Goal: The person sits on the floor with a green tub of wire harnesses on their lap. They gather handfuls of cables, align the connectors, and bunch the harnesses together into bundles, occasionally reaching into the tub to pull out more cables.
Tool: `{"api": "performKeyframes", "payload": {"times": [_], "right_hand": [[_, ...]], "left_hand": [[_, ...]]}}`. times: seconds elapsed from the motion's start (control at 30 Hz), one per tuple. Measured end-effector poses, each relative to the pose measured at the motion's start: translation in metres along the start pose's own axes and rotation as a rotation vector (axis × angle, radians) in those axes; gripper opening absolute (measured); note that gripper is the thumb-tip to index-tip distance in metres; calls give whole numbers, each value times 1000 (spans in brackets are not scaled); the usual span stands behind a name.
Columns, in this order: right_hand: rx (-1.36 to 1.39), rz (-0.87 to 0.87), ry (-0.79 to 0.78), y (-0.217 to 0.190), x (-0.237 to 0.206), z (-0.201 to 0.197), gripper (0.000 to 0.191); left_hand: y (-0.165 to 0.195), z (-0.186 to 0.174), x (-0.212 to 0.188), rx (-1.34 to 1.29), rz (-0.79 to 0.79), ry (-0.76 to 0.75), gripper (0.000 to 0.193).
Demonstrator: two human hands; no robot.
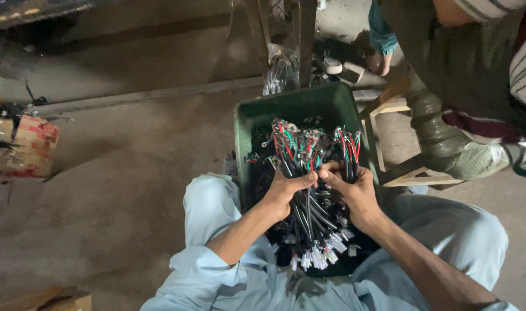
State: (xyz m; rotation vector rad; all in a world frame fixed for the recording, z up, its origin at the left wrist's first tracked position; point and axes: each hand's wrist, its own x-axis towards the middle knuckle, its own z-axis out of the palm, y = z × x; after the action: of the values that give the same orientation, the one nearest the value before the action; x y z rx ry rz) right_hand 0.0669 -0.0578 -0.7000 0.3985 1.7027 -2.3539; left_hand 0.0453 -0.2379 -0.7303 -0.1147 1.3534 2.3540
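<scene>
Both hands, left (283, 193) and right (355, 193), fingers clamped round cable bundle (312, 173); green crate (297, 109) rim seemingly just beyond.

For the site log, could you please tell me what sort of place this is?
Probably a small workshop: bare concrete floor, a green plastic crate of black cables, both hands gripping a bundle.

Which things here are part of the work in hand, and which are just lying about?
In hand:
bundle of black cables, gripped by left hand and right hand
green crate beneath, holding more cables

Lying about:
cardboard box
plastic bag
wooden stool
seated co-worker
</scene>
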Motion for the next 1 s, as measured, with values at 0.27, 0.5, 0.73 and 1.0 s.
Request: {"api": "performKeyframes", "payload": {"times": [0.27,0.5,0.73,1.0], "right_hand": [[43,-41,47,6,5,-8,13],[137,-26,15,4,10,-20,9],[-34,-39,34,10,6,-6,16],[-224,-123,-90,14,4,-8,22]], "left_hand": [[-7,8,0,22,-7,-65,38],[-11,3,8,-178,-125,53,25],[-12,1,4,-135,-81,124,28],[-6,1,3,-170,-56,77,23]]}}
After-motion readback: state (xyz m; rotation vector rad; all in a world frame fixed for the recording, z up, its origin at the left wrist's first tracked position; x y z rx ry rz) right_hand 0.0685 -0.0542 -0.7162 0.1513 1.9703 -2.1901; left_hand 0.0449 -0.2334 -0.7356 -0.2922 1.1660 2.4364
